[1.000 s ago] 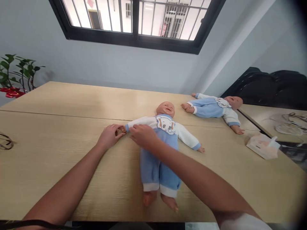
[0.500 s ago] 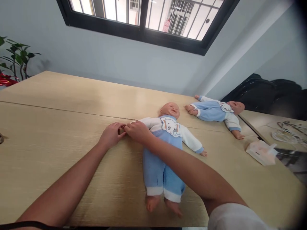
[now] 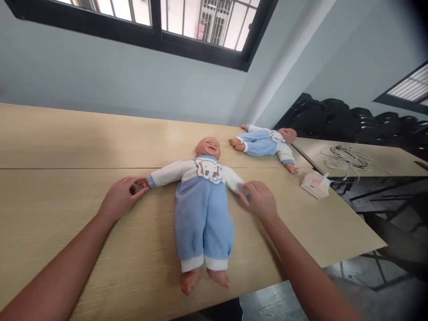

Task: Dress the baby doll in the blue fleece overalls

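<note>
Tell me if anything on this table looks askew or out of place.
Nothing looks damaged or spilled. The near doll lies flat on its back, arms spread, the left hand at one wrist, the right hand on the other. A second doll lies crosswise by the far edge.

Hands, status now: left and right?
Left hand: pinched shut on the doll's hand.
Right hand: covers the doll's other sleeve end; grip cannot be told.

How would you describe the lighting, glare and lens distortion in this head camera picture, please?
Head view: soft daylight from the barred window, which is blown out white; a pale sheen on the table behind the near doll; only faint shadows under both hands; wide-angle bending tilts the walls, and the right corners darken; left hand and right hand look sharp.
</note>
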The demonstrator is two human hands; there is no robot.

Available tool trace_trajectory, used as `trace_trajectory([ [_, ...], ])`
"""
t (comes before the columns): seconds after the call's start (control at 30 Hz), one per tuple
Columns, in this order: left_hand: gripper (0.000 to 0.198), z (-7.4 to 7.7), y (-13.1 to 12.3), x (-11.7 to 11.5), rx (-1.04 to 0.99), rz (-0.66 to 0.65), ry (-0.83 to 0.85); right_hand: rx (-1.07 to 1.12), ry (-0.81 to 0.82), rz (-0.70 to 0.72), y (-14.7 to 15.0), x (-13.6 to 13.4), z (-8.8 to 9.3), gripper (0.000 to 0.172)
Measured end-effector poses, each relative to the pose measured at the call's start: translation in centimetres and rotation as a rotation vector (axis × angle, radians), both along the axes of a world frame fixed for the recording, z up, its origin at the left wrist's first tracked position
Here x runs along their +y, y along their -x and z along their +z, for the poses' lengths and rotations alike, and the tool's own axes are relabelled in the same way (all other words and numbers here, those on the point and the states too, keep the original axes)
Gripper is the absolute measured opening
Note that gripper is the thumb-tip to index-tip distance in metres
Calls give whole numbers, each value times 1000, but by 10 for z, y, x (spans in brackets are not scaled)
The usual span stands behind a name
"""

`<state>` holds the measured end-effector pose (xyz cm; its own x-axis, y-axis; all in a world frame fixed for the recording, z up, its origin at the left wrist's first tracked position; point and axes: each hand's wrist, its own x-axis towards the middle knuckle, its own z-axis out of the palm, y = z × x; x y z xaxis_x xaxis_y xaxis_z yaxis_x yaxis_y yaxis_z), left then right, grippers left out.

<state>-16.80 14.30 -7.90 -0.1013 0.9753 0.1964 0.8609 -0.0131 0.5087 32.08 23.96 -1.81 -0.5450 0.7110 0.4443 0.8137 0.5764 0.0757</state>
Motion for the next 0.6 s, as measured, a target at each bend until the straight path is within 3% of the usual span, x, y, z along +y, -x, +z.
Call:
trace_trajectory([
  [0.17,47,-4,1,-1,-15,23,-5,-122,55,-43,-19,1,-27,33],
  [0.4,48,-1,0,-4,-18,44,6,-17,90,-31,-38,1,-30,33],
  [0.5,47,2,0,-6,3,20,4,99,130,-41,-39,-5,-26,30],
  [0.6,49,11,-16,-12,34,61,-100,440,179,-105,-15,-13,-22,29],
])
